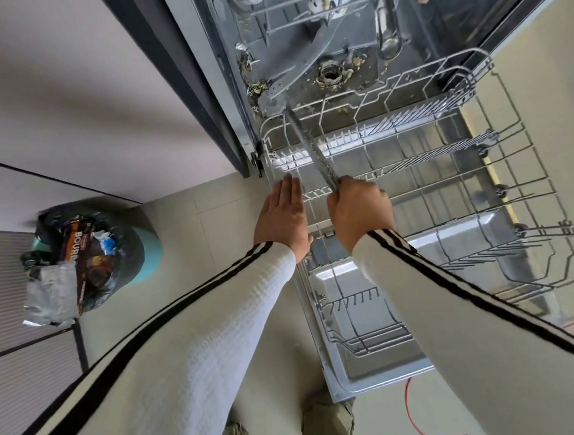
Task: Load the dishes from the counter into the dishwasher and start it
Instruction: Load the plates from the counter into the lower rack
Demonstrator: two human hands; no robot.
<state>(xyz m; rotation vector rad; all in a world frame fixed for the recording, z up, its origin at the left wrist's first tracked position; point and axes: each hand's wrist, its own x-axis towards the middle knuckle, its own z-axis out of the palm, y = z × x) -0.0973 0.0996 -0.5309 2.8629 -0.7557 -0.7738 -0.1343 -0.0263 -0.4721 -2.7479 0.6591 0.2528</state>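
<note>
Sleeves in white reach down over the pulled-out lower rack (413, 186). A long knife (311, 150) is gripped in the closed right hand (359, 211), blade angled away toward the dishwasher tub (352, 57). The left hand (280, 217) is held flat, fingers together, just beside the rack's left edge.

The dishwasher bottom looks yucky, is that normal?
No. Food scraps are scattered on the dishwasher floor around the drain and along its left edge. The lower rack, pulled out over the open door, holds no dishes. The right hand grips a long metal utensil.
</note>
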